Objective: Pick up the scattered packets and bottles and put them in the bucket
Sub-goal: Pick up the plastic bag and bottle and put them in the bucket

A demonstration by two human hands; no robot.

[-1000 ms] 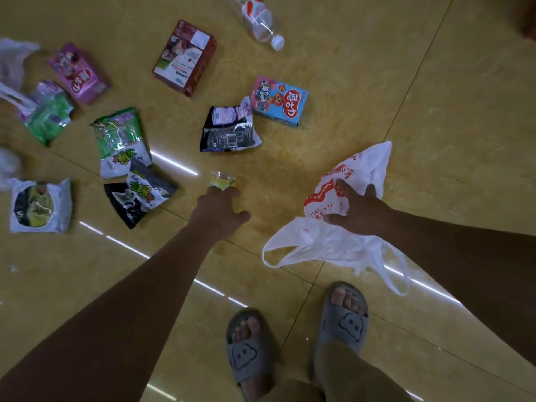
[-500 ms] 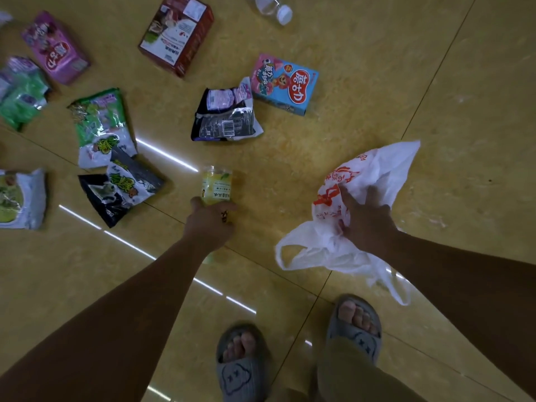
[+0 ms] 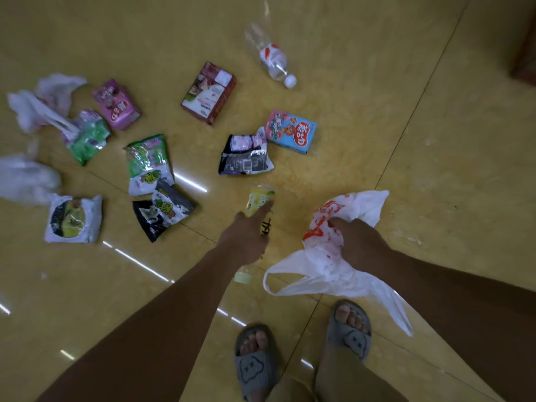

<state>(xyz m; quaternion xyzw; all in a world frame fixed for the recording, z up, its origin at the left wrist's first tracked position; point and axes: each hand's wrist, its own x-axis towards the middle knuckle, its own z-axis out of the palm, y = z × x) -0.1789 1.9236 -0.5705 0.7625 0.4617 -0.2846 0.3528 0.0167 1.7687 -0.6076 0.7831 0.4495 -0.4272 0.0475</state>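
Yellow bottle (image 3: 259,198) gripped mid-body by left hand (image 3: 245,239) — both ends showing

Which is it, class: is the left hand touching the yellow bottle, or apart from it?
Touching. The head view shows the left hand wrapped round the yellow bottle.

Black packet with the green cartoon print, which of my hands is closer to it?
Left. The left hand, gripping a yellow bottle, is just right of the black packet; the right hand, clutching the white bag, is farther right.
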